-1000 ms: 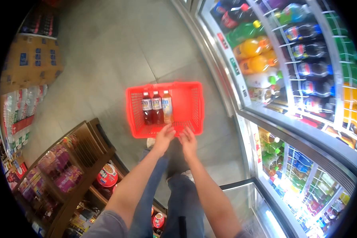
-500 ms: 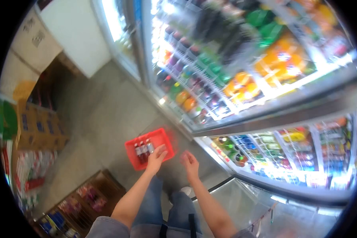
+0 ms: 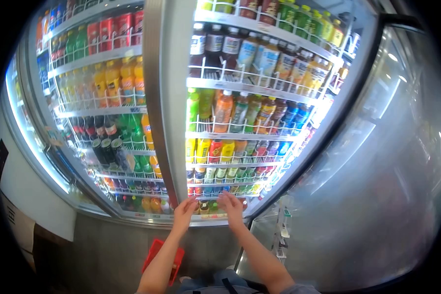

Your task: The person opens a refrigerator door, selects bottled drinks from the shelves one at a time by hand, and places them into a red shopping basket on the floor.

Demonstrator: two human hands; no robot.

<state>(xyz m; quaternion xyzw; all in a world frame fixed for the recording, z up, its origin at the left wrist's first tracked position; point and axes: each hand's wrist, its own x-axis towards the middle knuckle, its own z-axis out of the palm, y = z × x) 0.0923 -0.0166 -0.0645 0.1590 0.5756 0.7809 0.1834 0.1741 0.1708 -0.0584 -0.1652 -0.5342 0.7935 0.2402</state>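
Note:
Both hands are held out in front of a lit drinks cooler (image 3: 259,88). My left hand (image 3: 184,209) has its fingers bent and apart, in front of the low shelves by the central frame. My right hand (image 3: 230,203) is a little to its right, fingers also apart, with nothing visible in it. Neither hand touches a bottle. Rows of bottles fill the shelves, among them an orange bottle (image 3: 224,111) and light blue labelled bottles (image 3: 247,50). Below, a red basket (image 3: 177,259) stands on the floor, partly behind my left forearm; its contents are hidden.
A brown and silver upright frame (image 3: 158,98) divides the cooler sections. The glass door (image 3: 357,161) stands open on the right. Another drinks section (image 3: 100,83) is at the left, and brown cardboard boxes (image 3: 17,220) are at the lower left.
The view has turned up from the floor to the cooler shelves. The basket now shows low in view, beside my left forearm. Both hands have stayed raised and empty.

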